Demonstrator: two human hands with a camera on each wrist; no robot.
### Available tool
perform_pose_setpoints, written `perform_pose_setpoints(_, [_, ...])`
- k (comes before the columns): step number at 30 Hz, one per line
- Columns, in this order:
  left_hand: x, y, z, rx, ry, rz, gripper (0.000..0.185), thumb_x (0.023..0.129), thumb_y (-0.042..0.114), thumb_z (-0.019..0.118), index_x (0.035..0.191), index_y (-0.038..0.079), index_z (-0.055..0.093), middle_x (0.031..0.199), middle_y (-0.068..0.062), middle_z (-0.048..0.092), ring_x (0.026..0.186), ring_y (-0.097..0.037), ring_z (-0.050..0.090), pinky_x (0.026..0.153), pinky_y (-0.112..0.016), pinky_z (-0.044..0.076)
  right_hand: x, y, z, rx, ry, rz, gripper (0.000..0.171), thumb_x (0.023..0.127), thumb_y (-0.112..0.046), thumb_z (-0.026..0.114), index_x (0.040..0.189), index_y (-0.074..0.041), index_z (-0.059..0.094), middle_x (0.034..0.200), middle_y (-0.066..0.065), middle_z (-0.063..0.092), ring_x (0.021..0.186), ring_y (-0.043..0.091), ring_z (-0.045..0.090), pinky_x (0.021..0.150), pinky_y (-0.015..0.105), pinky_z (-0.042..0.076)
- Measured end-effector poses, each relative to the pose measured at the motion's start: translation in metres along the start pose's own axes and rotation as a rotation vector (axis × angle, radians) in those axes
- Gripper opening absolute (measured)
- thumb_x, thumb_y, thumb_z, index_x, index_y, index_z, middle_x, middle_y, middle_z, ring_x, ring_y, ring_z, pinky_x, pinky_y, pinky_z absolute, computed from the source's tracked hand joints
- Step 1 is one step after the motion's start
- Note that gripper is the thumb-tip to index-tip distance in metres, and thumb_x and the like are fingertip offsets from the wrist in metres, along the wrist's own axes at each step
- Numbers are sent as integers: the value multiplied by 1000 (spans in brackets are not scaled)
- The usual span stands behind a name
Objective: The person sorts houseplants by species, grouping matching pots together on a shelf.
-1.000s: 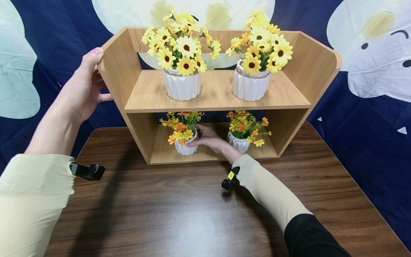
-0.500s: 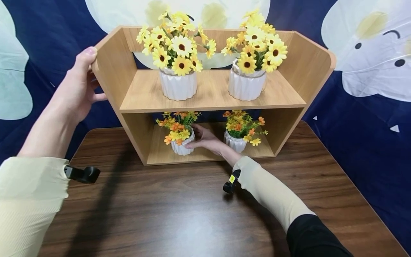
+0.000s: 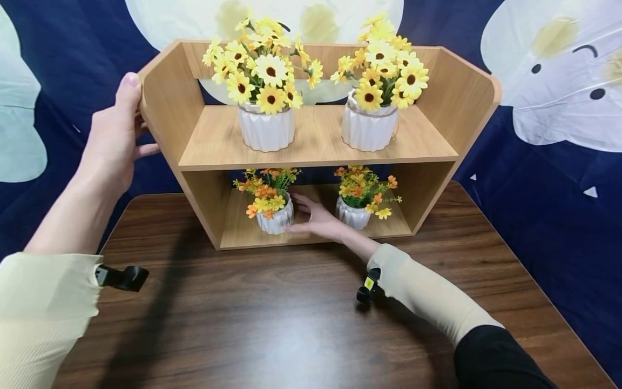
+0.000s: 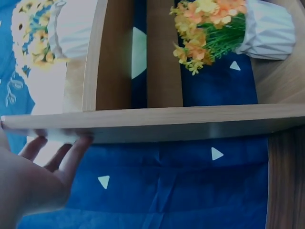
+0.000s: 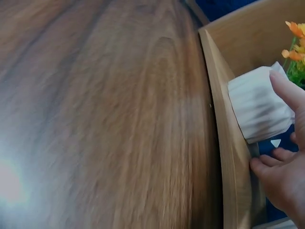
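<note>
A light wooden two-tier shelf [image 3: 316,162] stands on the dark table. My left hand [image 3: 109,143] rests against its left side panel. The thumb lies along the panel's front edge; in the left wrist view the fingertips [image 4: 85,141] touch its outer face. On the lower tier, at left, sits a white fluted flowerpot [image 3: 276,220] with orange and yellow flowers. Just right of it, my right hand [image 3: 318,220] has thumb and fingers spread apart. In the right wrist view the thumb overlaps this flowerpot [image 5: 261,104]; contact is unclear.
A similar flowerpot [image 3: 352,214] sits at right on the lower tier, behind my right wrist. Above, two larger white flowerpots [image 3: 266,129] with yellow daisies stand on the upper tier. The brown table [image 3: 252,313] extends in front, and a dark blue patterned cloth [image 3: 549,216] hangs behind.
My right hand has loosened from the lower left flowerpot and shifted slightly right, its fingers spreading. My left hand keeps its place on the panel. The head view has drifted a little.
</note>
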State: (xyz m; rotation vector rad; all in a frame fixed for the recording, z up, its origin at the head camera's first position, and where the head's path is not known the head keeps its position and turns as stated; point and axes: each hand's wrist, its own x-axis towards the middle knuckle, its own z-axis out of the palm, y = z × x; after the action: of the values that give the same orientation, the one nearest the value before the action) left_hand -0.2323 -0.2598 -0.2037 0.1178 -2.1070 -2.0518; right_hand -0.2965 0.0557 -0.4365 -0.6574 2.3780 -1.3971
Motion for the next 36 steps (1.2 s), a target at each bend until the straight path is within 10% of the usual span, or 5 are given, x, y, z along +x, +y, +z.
perform_pose_setpoints(5, [-8, -1, 4, 149, 96, 40, 53, 89, 63, 45, 129, 30, 56, 117, 3, 58, 112, -10, 52, 57, -15, 51, -15, -6, -5, -56, 3, -11, 97, 73, -43, 79, 150, -30, 20, 156, 3, 23, 140, 29, 33, 110, 47, 33])
perform_pose_setpoints(10, [-15, -5, 5, 228, 98, 46, 56, 90, 64, 40, 134, 30, 51, 134, 2, 53, 118, -9, 50, 59, -14, 50, -31, -11, -9, -86, -8, -29, 93, 73, -47, 77, 147, -39, 21, 154, 2, 28, 140, 26, 34, 110, 47, 32])
perform_pose_setpoints(18, [-30, -9, 13, 410, 40, 84, 58, 95, 60, 28, 145, 31, 33, 153, 6, 33, 134, -5, 35, 107, -50, 36, -54, -11, -19, -198, -16, -90, 95, 72, -54, 75, 147, -40, 19, 154, -9, 27, 139, 18, 36, 111, 44, 32])
perform_pose_setpoints(30, [-65, -27, 22, 546, 80, 250, 42, 100, 45, 32, 141, 52, 23, 136, -9, 39, 120, -10, 47, 97, -34, 47, -78, -15, -31, -298, -39, -164, 92, 73, -56, 73, 146, -44, 18, 153, -10, 27, 139, 14, 35, 110, 41, 33])
perform_pose_setpoints(36, [-83, -37, 27, 557, 122, 367, 61, 98, 36, 43, 147, 41, 6, 150, 4, 30, 132, -7, 39, 110, -29, 33, -87, -14, -38, -308, -51, -184, 93, 75, -55, 72, 149, -37, 19, 153, -10, 27, 140, 15, 33, 109, 45, 34])
